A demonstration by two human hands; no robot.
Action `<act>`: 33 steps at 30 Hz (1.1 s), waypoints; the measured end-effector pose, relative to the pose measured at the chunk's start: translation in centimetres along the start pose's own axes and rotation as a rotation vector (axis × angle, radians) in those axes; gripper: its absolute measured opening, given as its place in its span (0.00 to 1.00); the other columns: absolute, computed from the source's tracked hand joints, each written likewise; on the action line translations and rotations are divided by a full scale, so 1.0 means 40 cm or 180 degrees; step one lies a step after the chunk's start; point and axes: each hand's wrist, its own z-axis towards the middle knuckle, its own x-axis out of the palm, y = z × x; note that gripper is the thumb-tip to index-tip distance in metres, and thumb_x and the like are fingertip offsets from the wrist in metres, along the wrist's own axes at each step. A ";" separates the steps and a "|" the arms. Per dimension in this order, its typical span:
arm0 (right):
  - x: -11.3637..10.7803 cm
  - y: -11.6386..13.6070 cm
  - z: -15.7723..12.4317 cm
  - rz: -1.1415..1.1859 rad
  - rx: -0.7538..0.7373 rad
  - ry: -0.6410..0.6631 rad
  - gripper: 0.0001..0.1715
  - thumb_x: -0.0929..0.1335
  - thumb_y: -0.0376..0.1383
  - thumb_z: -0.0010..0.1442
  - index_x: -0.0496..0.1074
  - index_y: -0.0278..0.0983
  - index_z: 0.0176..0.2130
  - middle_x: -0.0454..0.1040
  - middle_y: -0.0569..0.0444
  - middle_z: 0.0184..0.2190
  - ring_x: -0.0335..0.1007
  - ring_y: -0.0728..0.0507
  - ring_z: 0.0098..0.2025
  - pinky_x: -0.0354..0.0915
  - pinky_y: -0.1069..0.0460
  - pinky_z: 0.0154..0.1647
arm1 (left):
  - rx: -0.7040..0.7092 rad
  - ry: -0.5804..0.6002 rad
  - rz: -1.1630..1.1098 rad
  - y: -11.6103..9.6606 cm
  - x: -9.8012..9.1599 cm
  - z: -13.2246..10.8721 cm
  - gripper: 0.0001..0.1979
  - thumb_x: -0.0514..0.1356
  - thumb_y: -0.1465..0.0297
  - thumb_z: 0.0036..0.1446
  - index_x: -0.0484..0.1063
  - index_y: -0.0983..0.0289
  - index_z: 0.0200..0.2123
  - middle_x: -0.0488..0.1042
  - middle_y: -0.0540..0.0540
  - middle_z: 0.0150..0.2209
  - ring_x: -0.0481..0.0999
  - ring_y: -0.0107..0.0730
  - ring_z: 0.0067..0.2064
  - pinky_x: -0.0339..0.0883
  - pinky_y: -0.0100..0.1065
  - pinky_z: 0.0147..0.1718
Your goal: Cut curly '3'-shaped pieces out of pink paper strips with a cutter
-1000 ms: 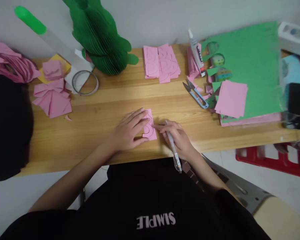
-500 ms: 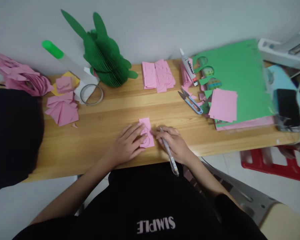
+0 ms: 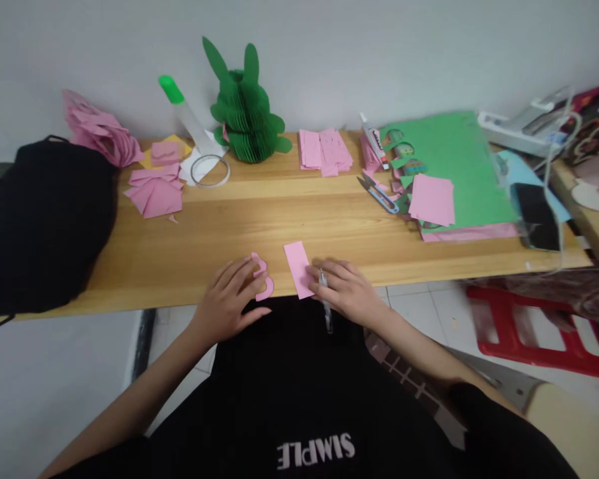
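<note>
My left hand lies flat near the table's front edge, thumb apart, its fingertips on a pink paper cutout with a curved, number-like outline. Part of that cutout is hidden under the fingers. My right hand is closed round a clear-barrelled pen, which points back toward my body. Fingertips of this hand also touch a plain pink paper strip, lying slightly tilted between both hands.
At the back stand a green honeycomb-paper figure and pink paper pieces. Thread snips, a glue tube, green sheets and a phone lie right. A tape roll and black bag are left.
The cutout no longer lies on the strip: my left hand has drawn it to the left. The strip now shows plain beside my right hand, which still holds the pen. The view has shifted.
</note>
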 end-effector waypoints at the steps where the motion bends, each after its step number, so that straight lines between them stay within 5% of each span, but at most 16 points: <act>1: 0.002 0.008 -0.005 0.0121 0.0103 -0.0092 0.13 0.64 0.35 0.70 0.77 0.43 0.46 0.82 0.48 0.48 0.75 0.38 0.56 0.71 0.40 0.53 | -0.0098 -0.0018 -0.0014 -0.002 0.007 -0.001 0.22 0.55 0.53 0.67 0.71 0.60 0.57 0.69 0.65 0.62 0.68 0.53 0.64 0.63 0.51 0.61; 5: -0.028 0.025 0.022 0.1271 0.1059 -0.0945 0.11 0.68 0.43 0.66 0.76 0.40 0.35 0.83 0.50 0.33 0.81 0.42 0.37 0.75 0.46 0.39 | -0.0600 0.0022 -0.0342 0.002 0.022 0.043 0.24 0.55 0.54 0.66 0.72 0.64 0.57 0.66 0.69 0.64 0.64 0.60 0.65 0.60 0.60 0.60; 8: -0.099 0.024 0.088 0.2597 0.2022 -0.1442 0.18 0.73 0.50 0.58 0.72 0.39 0.31 0.79 0.55 0.24 0.77 0.46 0.25 0.71 0.52 0.26 | -0.1005 -0.0199 -0.1200 0.006 0.007 0.119 0.27 0.50 0.53 0.67 0.74 0.68 0.53 0.70 0.70 0.60 0.67 0.56 0.63 0.60 0.59 0.61; 12: -0.202 0.025 0.173 0.3208 0.2186 -0.1408 0.20 0.78 0.48 0.49 0.72 0.38 0.28 0.77 0.57 0.19 0.72 0.49 0.21 0.66 0.55 0.21 | -0.1670 -0.0181 -0.3510 -0.016 -0.052 0.217 0.33 0.43 0.46 0.66 0.78 0.65 0.38 0.81 0.61 0.37 0.80 0.41 0.39 0.75 0.42 0.38; 15: -0.245 0.037 0.209 0.3191 0.2014 -0.1420 0.18 0.78 0.45 0.47 0.72 0.37 0.27 0.76 0.58 0.17 0.70 0.50 0.18 0.65 0.55 0.19 | -0.1697 -0.0006 -0.4370 -0.052 -0.109 0.243 0.25 0.59 0.46 0.57 0.75 0.64 0.26 0.75 0.53 0.23 0.74 0.32 0.25 0.70 0.34 0.26; 17: -0.257 0.049 0.221 0.3133 0.1903 -0.1398 0.16 0.78 0.44 0.49 0.72 0.37 0.27 0.75 0.60 0.17 0.69 0.50 0.18 0.65 0.55 0.19 | -0.1608 0.0122 -0.4374 -0.073 -0.143 0.241 0.19 0.69 0.54 0.50 0.74 0.63 0.23 0.74 0.50 0.20 0.73 0.29 0.24 0.69 0.32 0.27; 23: -0.271 0.082 0.229 0.3106 0.1731 -0.1524 0.16 0.77 0.44 0.51 0.72 0.38 0.31 0.73 0.63 0.17 0.69 0.51 0.18 0.65 0.56 0.19 | -0.1529 0.0369 -0.4477 -0.098 -0.189 0.223 0.19 0.69 0.55 0.51 0.72 0.62 0.20 0.73 0.49 0.18 0.73 0.29 0.22 0.70 0.32 0.25; 29: -0.264 0.087 0.225 0.3017 0.1674 -0.1592 0.16 0.77 0.44 0.52 0.72 0.39 0.34 0.70 0.63 0.19 0.70 0.51 0.21 0.65 0.55 0.22 | -0.1533 0.0362 -0.4565 -0.110 -0.184 0.216 0.16 0.68 0.59 0.54 0.72 0.63 0.21 0.72 0.47 0.18 0.69 0.25 0.20 0.65 0.30 0.25; 33: -0.219 0.031 0.223 0.2885 0.1705 -0.1531 0.20 0.77 0.43 0.50 0.67 0.41 0.36 0.68 0.65 0.20 0.70 0.50 0.23 0.66 0.55 0.26 | -0.1377 0.0293 -0.3558 -0.100 -0.146 0.205 0.19 0.62 0.57 0.59 0.72 0.63 0.22 0.73 0.49 0.20 0.73 0.29 0.24 0.68 0.32 0.28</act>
